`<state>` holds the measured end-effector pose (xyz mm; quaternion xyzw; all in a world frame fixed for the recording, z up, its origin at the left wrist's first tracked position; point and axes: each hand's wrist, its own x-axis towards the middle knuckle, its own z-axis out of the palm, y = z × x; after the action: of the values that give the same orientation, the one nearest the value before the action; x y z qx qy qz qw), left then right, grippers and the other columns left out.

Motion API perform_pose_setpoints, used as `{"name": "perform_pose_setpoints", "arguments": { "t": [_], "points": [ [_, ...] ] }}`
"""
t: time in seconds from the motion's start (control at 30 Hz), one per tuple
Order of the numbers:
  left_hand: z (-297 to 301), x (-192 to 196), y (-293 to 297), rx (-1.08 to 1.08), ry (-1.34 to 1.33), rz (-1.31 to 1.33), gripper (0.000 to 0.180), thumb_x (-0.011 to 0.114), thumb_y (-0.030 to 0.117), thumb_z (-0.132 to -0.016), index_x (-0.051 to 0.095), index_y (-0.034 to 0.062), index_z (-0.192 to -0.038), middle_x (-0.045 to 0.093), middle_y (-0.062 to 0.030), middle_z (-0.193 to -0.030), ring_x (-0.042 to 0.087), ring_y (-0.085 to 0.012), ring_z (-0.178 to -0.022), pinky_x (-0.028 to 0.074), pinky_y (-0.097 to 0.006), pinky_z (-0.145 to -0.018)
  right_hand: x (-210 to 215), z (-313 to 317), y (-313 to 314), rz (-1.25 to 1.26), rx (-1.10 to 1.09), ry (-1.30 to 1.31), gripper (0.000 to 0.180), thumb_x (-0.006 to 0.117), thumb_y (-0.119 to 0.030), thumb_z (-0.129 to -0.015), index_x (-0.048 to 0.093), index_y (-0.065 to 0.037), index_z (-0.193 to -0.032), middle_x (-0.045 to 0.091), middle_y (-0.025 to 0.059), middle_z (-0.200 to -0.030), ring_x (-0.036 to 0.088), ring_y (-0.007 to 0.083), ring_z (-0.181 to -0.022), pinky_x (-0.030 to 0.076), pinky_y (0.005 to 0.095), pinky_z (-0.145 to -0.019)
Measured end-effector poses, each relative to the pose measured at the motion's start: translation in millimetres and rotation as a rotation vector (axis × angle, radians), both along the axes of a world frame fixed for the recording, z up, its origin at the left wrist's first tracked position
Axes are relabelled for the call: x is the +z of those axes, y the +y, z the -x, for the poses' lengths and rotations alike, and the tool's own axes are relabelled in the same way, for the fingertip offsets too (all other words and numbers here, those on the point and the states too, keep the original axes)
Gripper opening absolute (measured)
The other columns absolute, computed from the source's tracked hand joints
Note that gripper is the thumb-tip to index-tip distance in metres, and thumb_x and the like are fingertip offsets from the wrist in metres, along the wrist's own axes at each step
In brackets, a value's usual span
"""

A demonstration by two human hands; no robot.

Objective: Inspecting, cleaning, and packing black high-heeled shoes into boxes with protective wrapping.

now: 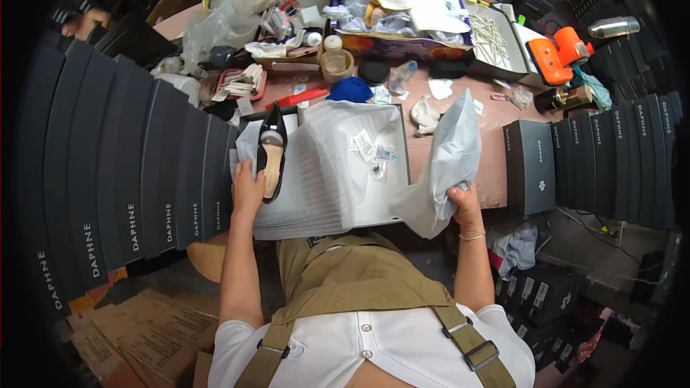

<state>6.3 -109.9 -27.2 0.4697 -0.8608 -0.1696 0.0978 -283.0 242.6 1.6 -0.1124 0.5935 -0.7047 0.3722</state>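
My left hand (pixel 248 188) is closed at the side of a black pointed pump (pixel 272 162), its fingers curled by the beige insole and a crumple of white tissue (pixel 248 141). The grip is partly hidden. The pump's toe points away from me, over the left side of an open white-lined shoe box (pixel 394 205). My right hand (pixel 466 208) grips a white wrapping sheet (pixel 453 165), raised beside the box; whether anything is inside cannot be seen. More thin white tissue (pixel 316 172) drapes across the box. Small packets and paper tags (pixel 377 151) lie in its right half.
Dark shoe boxes stand in rows at left (pixel 144 165) and right (pixel 607 162). Beyond the open box are a red-handled brush (pixel 298 97), a blue cloth (pixel 350 90), a tray of white sticks (pixel 491 39) and an orange device (pixel 557 57).
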Motion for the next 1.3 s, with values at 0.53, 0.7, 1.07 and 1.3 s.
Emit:
{"name": "perform_pose_setpoints", "arguments": {
  "t": [0.53,0.7,1.07,1.3],
  "points": [
    [134.8,-96.5,161.4,0.397,0.565,-1.295,0.088,0.064,0.021,-0.083,0.006,0.0047,-0.147,0.022,-0.0252,-0.146,0.031,-0.0309,-0.131,0.036,-0.037,-0.099,-79.5,-22.1,-115.7,-0.681,0.612,1.134,0.072,0.073,-0.016,-0.074,0.038,0.000,-0.134,0.033,0.0305,-0.139,0.034,0.0450,-0.128,0.034,0.0456,-0.105],
    [134.4,-129.4,164.7,0.461,0.507,-1.169,0.084,0.064,0.022,-0.083,0.012,0.0053,-0.146,0.032,-0.0213,-0.139,0.042,-0.0263,-0.117,0.041,-0.036,-0.090,-154.1,-36.8,-136.9,-0.872,0.393,1.397,0.070,0.072,-0.010,-0.071,0.039,-0.002,-0.133,0.039,0.0279,-0.132,0.039,0.0453,-0.121,0.036,0.0477,-0.100],
    [132.4,-128.8,161.0,0.478,0.551,-1.257,0.070,0.060,0.025,-0.086,0.026,-0.0007,-0.141,0.046,-0.0182,-0.127,0.044,-0.0219,-0.117,0.035,-0.032,-0.097,-110.4,-33.2,-153.9,-0.488,0.078,0.669,0.043,0.071,-0.011,-0.073,0.059,-0.002,-0.113,0.058,0.0162,-0.102,0.058,0.0329,-0.091,0.047,0.0395,-0.079],
    [129.7,-134.0,157.7,0.424,0.537,-1.276,0.057,0.055,0.015,-0.084,0.034,-0.0012,-0.135,0.049,-0.0150,-0.122,0.046,-0.0202,-0.111,0.036,-0.031,-0.096,-133.1,-31.5,-183.2,-0.765,0.406,1.106,0.055,0.077,-0.020,-0.067,0.056,-0.011,-0.117,0.056,0.0105,-0.105,0.051,0.0299,-0.103,0.040,0.0463,-0.084]
  ]
}}
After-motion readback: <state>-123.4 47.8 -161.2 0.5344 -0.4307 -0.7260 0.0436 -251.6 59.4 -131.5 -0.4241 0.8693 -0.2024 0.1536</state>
